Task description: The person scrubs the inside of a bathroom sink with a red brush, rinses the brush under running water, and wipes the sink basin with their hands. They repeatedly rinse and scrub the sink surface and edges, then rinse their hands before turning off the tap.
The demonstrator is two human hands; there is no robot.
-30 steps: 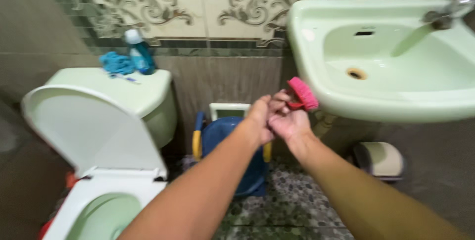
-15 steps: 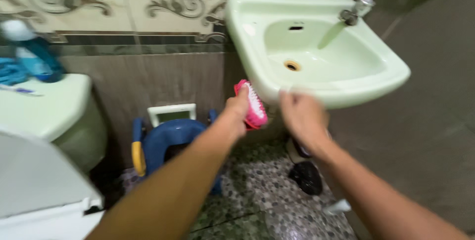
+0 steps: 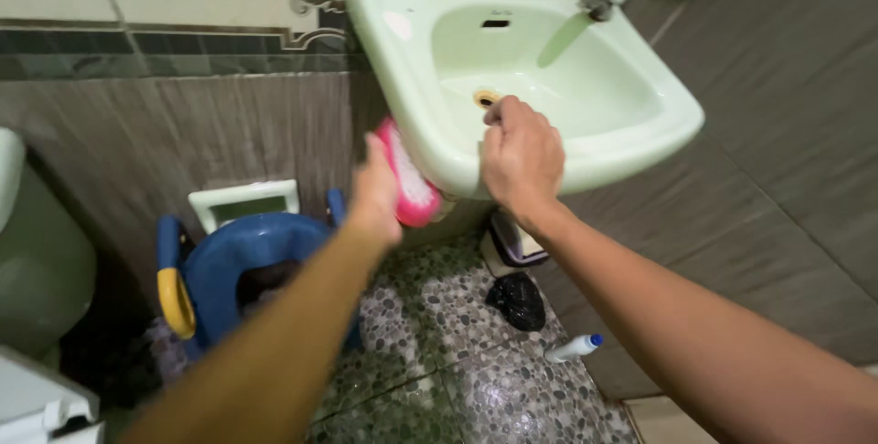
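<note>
While the left hand [image 3: 375,190] grips the pink scrub brush [image 3: 409,179] against the pale green sink [image 3: 640,138] rim, the right hand [image 3: 521,153], fingers curled and empty, braces on it: scrubbing seems underway, calling next for firm strokes along the rim

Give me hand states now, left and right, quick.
Left hand: closed on the pink scrub brush, pressed against the sink's outer side.
Right hand: holds nothing visible, fingers curled over the pale green sink front rim.
</note>
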